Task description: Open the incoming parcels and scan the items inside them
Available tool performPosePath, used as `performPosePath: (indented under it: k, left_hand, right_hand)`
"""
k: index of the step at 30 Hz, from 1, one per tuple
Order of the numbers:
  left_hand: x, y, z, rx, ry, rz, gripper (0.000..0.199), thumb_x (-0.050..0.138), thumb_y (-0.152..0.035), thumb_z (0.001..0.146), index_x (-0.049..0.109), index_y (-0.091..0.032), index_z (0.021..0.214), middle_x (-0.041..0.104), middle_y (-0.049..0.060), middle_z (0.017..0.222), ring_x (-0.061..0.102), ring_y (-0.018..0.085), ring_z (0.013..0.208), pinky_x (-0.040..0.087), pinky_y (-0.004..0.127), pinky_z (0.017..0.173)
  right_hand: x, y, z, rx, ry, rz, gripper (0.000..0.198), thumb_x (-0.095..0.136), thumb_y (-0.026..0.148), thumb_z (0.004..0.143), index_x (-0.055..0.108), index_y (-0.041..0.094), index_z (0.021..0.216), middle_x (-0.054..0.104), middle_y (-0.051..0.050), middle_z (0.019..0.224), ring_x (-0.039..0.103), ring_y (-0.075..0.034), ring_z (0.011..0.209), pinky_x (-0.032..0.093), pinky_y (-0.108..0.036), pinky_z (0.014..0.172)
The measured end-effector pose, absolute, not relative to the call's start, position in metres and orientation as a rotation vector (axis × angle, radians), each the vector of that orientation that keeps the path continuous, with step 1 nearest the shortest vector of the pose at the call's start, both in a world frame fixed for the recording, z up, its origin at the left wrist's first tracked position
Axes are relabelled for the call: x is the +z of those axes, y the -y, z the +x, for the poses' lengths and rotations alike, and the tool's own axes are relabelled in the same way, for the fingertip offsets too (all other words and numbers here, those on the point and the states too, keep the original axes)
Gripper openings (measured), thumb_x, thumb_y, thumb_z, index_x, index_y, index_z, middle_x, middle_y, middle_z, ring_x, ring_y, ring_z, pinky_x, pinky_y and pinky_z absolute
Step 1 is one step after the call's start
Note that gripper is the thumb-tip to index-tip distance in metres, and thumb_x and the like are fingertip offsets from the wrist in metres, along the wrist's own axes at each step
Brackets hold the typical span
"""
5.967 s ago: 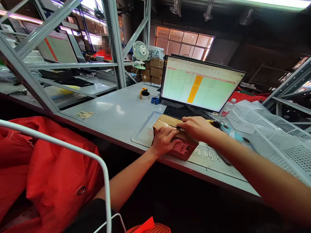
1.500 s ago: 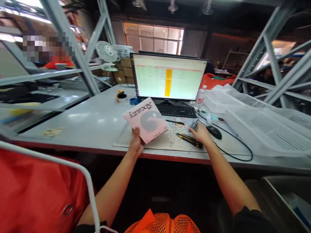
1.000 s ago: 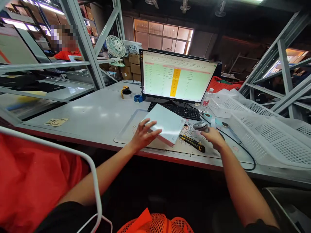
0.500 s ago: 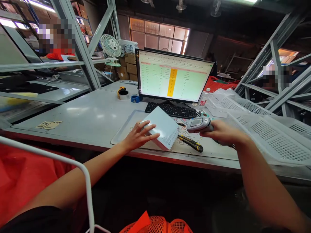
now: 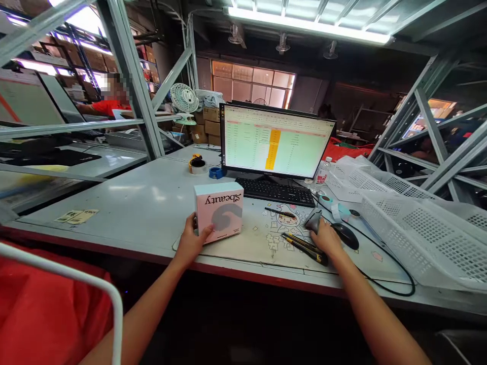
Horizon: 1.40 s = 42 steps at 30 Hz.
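Note:
My left hand [image 5: 192,242] grips a small carton [image 5: 220,213] at its left side, with the thumb across the lower front. A pink face with dark lettering and a grey swirl is toward me, and a pale blue face is on top. Over on the right, my right hand [image 5: 327,237] is closed on a grey handheld barcode scanner [image 5: 313,220], held low at the desk mat [image 5: 243,247]. Just left of that hand lies a yellow-and-black utility knife [image 5: 304,247]. A thin black tool [image 5: 279,212] lies behind the knife.
A monitor [image 5: 243,142] and black keyboard [image 5: 277,192] stand behind the mat. A mouse [image 5: 345,235] and cable are beside my right hand. White perforated baskets [image 5: 418,228] line the right side. Tape rolls [image 5: 198,166] sit at the back left; a person [image 5: 114,104] is beyond the frame posts.
The carton has been turned from lying tilted to showing its pink face, and moved left with my left hand. My right hand has lowered the scanner toward the mat.

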<state>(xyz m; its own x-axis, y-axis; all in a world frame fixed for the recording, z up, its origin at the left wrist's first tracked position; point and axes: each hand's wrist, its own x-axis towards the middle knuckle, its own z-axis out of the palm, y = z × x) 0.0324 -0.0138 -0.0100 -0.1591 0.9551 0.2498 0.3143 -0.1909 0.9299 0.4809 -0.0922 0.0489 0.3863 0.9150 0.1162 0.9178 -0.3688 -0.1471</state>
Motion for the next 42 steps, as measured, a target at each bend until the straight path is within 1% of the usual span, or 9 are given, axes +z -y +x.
performPosePath:
  k: [5, 9, 13, 18, 23, 29, 33, 36, 42]
  left_hand:
    - [-0.003, 0.016, 0.036, 1.205, -1.493, 1.589, 0.114, 0.085, -0.065, 0.068, 0.033, -0.021, 0.161, 0.062, 0.019, 0.145, 0.065, 0.039, 0.130, 0.052, 0.057, 0.113]
    - [-0.004, 0.017, 0.036, 1.167, -1.528, 1.641, 0.117, 0.084, -0.067, 0.069, 0.031, -0.024, 0.163, 0.063, 0.018, 0.145, 0.064, 0.040, 0.132, 0.052, 0.057, 0.112]
    - [-0.003, 0.016, 0.035, 1.134, -1.550, 1.642, 0.114, 0.083, -0.068, 0.069, 0.035, -0.024, 0.162, 0.066, 0.017, 0.141, 0.067, 0.040, 0.126, 0.054, 0.057, 0.109]
    - [0.000, 0.018, 0.035, 1.138, -1.562, 1.624, 0.113, 0.082, -0.067, 0.068, 0.037, -0.024, 0.162, 0.067, 0.017, 0.140, 0.067, 0.041, 0.126, 0.053, 0.058, 0.109]
    - [0.000, 0.019, 0.034, 1.149, -1.545, 1.610, 0.115, 0.083, -0.068, 0.068, 0.037, -0.025, 0.164, 0.067, 0.016, 0.141, 0.066, 0.041, 0.129, 0.052, 0.058, 0.111]
    - [-0.008, 0.018, 0.031, 1.165, -1.507, 1.606, 0.116, 0.087, -0.066, 0.071, 0.032, -0.033, 0.168, 0.064, 0.014, 0.149, 0.061, 0.040, 0.138, 0.050, 0.058, 0.115]
    - [-0.023, 0.021, 0.028, 1.285, -1.372, 1.684, 0.111, 0.089, -0.057, 0.071, 0.037, -0.031, 0.166, 0.057, 0.014, 0.156, 0.060, 0.039, 0.139, 0.052, 0.053, 0.114]
    - [-0.033, 0.023, 0.027, 1.371, -1.224, 1.749, 0.103, 0.085, -0.047, 0.076, 0.036, -0.030, 0.165, 0.053, 0.014, 0.159, 0.061, 0.037, 0.138, 0.055, 0.050, 0.109]
    - [-0.020, 0.027, 0.031, 1.380, -1.025, 1.748, 0.107, 0.089, -0.043, 0.071, 0.032, -0.033, 0.162, 0.046, 0.015, 0.164, 0.053, 0.035, 0.145, 0.056, 0.050, 0.111]
  right_hand:
    - [0.083, 0.066, 0.495, -0.040, 1.574, -2.566, 0.065, 0.049, 0.059, 0.105, 0.065, 0.008, 0.142, 0.072, -0.028, 0.127, 0.069, -0.042, 0.121, 0.054, -0.051, 0.100]
    - [0.099, 0.007, 0.484, -0.077, 1.768, -2.399, 0.055, 0.047, 0.038, 0.108, 0.055, 0.012, 0.155, 0.061, -0.021, 0.152, 0.057, -0.033, 0.141, 0.045, -0.041, 0.117]
    - [0.087, -0.047, 0.463, 0.050, 1.900, -2.348, 0.052, 0.063, 0.024, 0.097, 0.064, 0.015, 0.148, 0.063, -0.016, 0.151, 0.056, -0.031, 0.142, 0.042, -0.037, 0.120]
    - [0.070, -0.067, 0.450, 0.060, 1.867, -2.335, 0.059, 0.056, 0.011, 0.094, 0.061, 0.016, 0.153, 0.039, -0.016, 0.172, 0.030, -0.036, 0.161, 0.032, -0.054, 0.129]
    - [0.071, -0.067, 0.448, 0.179, 1.873, -2.283, 0.054, 0.065, 0.011, 0.089, 0.071, 0.015, 0.142, 0.036, -0.017, 0.174, 0.023, -0.044, 0.163, 0.022, -0.069, 0.130]
    - [0.116, -0.042, 0.400, 0.237, 2.018, -1.796, 0.055, 0.048, 0.040, 0.110, 0.050, 0.024, 0.163, 0.045, -0.011, 0.170, 0.041, -0.027, 0.158, 0.041, -0.048, 0.127]
    - [0.138, 0.020, 0.336, 0.396, 2.279, -1.047, 0.100, 0.080, 0.066, 0.089, 0.032, 0.033, 0.171, 0.032, -0.008, 0.176, 0.037, -0.031, 0.159, 0.045, -0.050, 0.124]
    - [0.137, 0.068, 0.300, 0.240, 2.416, -1.030, 0.110, 0.090, 0.062, 0.080, 0.036, 0.026, 0.169, 0.051, -0.016, 0.161, 0.048, -0.035, 0.148, 0.041, -0.056, 0.125]
    - [0.107, 0.127, 0.310, 0.022, 2.358, -1.343, 0.075, 0.093, 0.029, 0.073, 0.060, 0.018, 0.139, 0.065, -0.017, 0.140, 0.058, -0.038, 0.131, 0.049, -0.057, 0.115]
